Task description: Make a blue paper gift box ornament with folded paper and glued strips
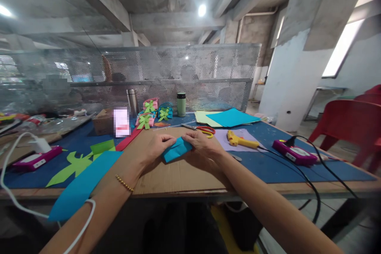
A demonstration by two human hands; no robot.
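Between my hands is a small folded piece of blue paper [177, 151], held above a flat cardboard sheet [178, 180]. My left hand [157, 147] pinches its upper left edge, and my right hand [202, 143] grips its upper right corner. Just beyond my right hand lie scissors [208, 130] with red and yellow handles. A yellow glue gun [242, 140] rests on a lilac sheet [222, 139] to the right. Near my left forearm are a long blue paper strip [86, 182] and green paper cut-outs [73, 164].
Small pink and blue paper pieces with green bows [145, 120] stand at the back beside a green bottle [181, 105] and a steel flask [132, 102]. Blue and pale sheets [232, 117] lie back right. Purple power strips [293, 152] with trailing cables sit at both sides.
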